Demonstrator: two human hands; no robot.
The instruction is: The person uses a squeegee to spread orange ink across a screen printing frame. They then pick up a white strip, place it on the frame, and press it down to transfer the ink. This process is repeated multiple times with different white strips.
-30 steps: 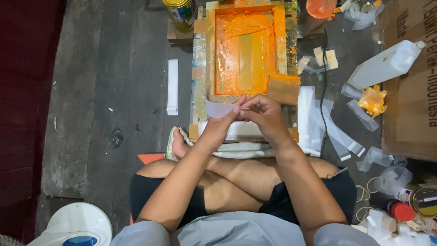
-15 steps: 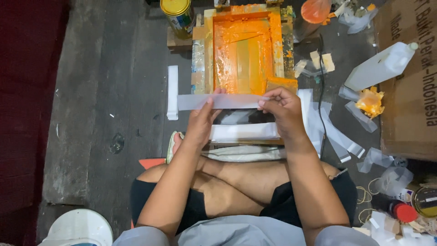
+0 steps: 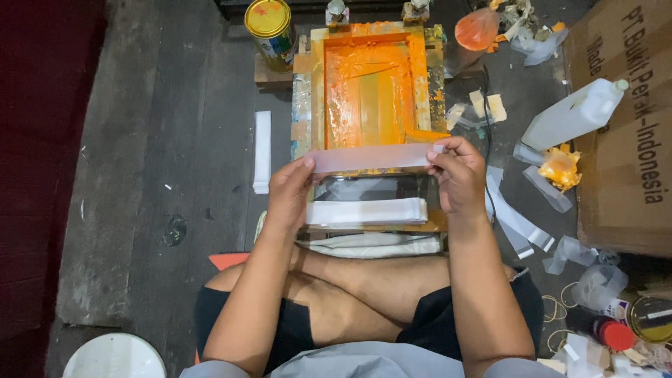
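The dark plank floor (image 3: 175, 140) was pretty cluttered. A white strip (image 3: 262, 150) lay by itself left of the orange-stained printing frame (image 3: 371, 91), with a yellow-lidded can (image 3: 271, 28) at the frame's far left corner. Off to the right sat a white plastic jug (image 3: 574, 115), leaning against a cardboard box (image 3: 623, 140), plus loose clear strips (image 3: 521, 224). A white bucket lid (image 3: 115, 357) poked in at the near left edge.

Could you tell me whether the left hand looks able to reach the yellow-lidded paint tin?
Probably not at once: the left hand is pinching the translucent plastic strip, though bare floor leads to the yellow-lidded paint tin.
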